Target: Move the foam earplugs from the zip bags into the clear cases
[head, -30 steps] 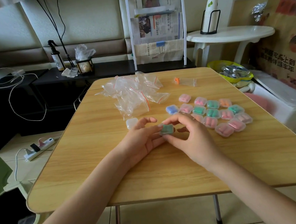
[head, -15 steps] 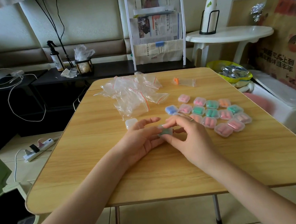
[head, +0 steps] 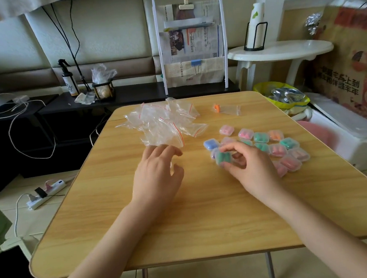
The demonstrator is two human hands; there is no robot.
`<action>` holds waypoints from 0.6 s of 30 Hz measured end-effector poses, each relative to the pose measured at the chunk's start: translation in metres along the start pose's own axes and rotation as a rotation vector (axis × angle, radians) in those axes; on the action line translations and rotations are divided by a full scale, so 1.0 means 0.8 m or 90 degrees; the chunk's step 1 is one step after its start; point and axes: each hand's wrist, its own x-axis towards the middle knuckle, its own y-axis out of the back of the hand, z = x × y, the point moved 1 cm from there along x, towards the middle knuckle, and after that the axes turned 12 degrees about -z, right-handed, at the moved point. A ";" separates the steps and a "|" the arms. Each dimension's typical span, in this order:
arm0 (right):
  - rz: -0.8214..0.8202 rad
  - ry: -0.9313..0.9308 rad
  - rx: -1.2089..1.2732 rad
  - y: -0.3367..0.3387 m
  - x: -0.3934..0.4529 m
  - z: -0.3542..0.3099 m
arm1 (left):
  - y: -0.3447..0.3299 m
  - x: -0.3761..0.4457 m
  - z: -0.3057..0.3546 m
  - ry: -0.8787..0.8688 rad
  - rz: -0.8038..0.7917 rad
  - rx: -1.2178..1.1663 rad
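Green-filled clear case (head: 223, 157) beside filled cases (head: 278, 144); emptied zip bags (head: 165, 122) behind.

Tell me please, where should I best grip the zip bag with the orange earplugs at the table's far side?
Pinch the zip bag at its empty clear right end, coming from above. It lies flat and alone; the orange earplugs bunch at its left end.

A wooden table (head: 186, 217) stands in the middle of the room. Behind it is a white rack (head: 190, 38) with newspapers, and left of the rack a dark spray bottle (head: 69, 79) stands on a black low shelf (head: 128, 94). Right of the rack is a round white side table (head: 280, 52) carrying a stack of paper cups (head: 256, 24), and on the floor left of the wooden table lies a white power strip (head: 45, 194).
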 end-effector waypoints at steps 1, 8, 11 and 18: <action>0.002 -0.004 -0.009 -0.001 0.000 0.003 | -0.003 0.003 -0.007 0.018 -0.034 0.049; -0.015 0.009 -0.119 -0.011 -0.008 -0.003 | -0.010 0.005 -0.023 0.145 -0.164 0.014; -0.007 0.026 -0.162 -0.013 -0.007 -0.002 | -0.007 0.006 -0.022 0.118 -0.124 -0.020; -0.003 0.036 -0.162 -0.016 -0.003 -0.005 | -0.007 0.008 -0.014 0.096 -0.032 -0.144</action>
